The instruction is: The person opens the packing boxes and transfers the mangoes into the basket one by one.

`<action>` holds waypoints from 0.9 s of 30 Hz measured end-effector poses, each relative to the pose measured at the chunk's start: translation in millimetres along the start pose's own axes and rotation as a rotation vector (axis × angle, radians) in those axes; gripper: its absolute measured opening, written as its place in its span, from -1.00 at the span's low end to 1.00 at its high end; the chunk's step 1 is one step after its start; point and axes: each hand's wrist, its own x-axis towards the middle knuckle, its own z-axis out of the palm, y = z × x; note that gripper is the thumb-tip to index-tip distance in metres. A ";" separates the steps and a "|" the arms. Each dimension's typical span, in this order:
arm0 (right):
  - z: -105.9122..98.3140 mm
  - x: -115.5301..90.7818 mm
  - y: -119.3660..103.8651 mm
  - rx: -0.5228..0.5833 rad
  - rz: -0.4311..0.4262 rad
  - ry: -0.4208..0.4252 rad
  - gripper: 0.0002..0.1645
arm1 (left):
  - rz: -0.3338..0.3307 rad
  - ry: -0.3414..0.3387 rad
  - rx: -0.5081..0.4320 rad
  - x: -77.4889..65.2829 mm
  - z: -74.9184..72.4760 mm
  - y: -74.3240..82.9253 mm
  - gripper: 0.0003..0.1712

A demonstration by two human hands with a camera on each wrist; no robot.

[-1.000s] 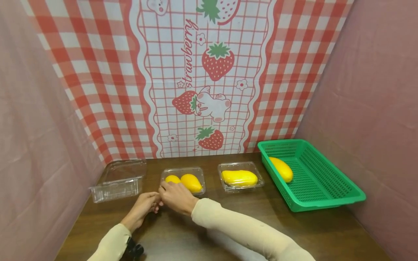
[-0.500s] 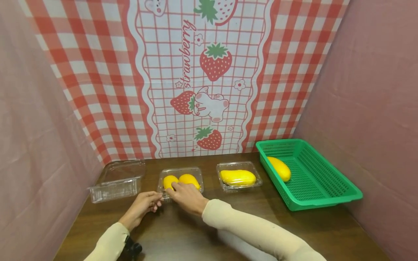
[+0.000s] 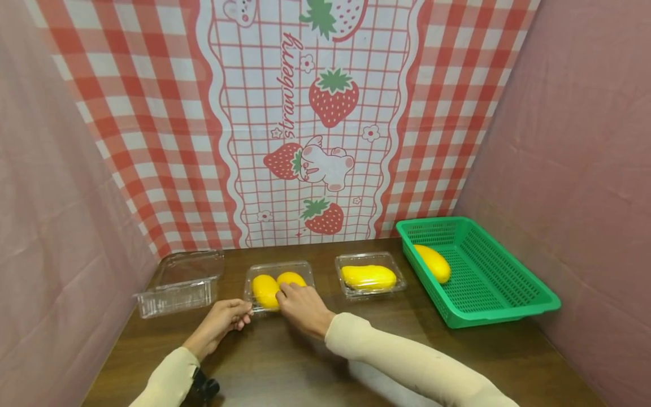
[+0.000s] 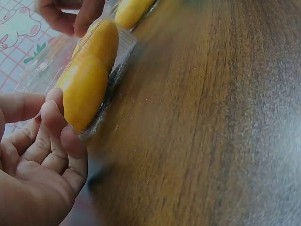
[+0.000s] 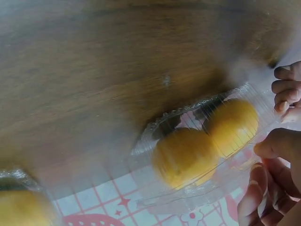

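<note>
A clear plastic clamshell (image 3: 248, 280) holding two yellow mangoes (image 3: 264, 289) lies before both hands, its cover over the fruit. My left hand (image 3: 221, 321) pinches its near left corner between thumb and fingertips; the left wrist view shows the same hand (image 4: 42, 150) close up. At the front rim, right of the left hand, my right hand (image 3: 306, 310) grips the edge with thumb and fingers. Part of the right mango is hidden behind it in the head view. In the right wrist view, that hand (image 5: 277, 179) has its thumb and fingers at the plastic edge.
To the right stands another clear clamshell (image 3: 402, 284) with yellow mango inside. A green basket (image 3: 508, 319) farther right holds one mango (image 3: 434, 264). An opened clamshell (image 3: 175, 299) sits at the left. Behind the brown table (image 3: 285, 373) hangs a checked strawberry cloth (image 3: 432, 113).
My right hand has slid rightward along the clamshell's front rim, uncovering the left mango. The left hand stays at the near left corner.
</note>
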 end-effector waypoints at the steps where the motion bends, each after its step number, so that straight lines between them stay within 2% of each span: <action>1: -0.1 -0.9 0.4 -0.010 0.001 0.007 -0.95 | 0.001 0.000 0.000 -0.1 -0.2 0.0 -0.70; 5: 1.1 -3.6 3.0 0.016 0.018 0.035 -0.92 | 0.007 0.003 0.000 -0.2 0.0 -0.9 -0.71; 12: -1.6 -1.2 11.0 0.284 0.140 0.066 -0.81 | 0.006 0.051 -0.009 -1.1 2.4 -1.7 -0.74; 14: -3.0 0.6 13.1 0.329 0.151 0.070 -0.80 | 0.003 0.066 -0.013 -1.2 3.2 -1.7 -0.75; 22: -7.3 1.7 17.1 0.387 0.159 0.016 -0.82 | -0.003 0.088 -0.016 -1.7 5.5 -3.7 -0.75; 27: -16.2 8.6 25.6 0.432 0.166 0.037 -0.88 | -0.004 0.105 -0.016 -0.6 6.3 -3.2 -0.76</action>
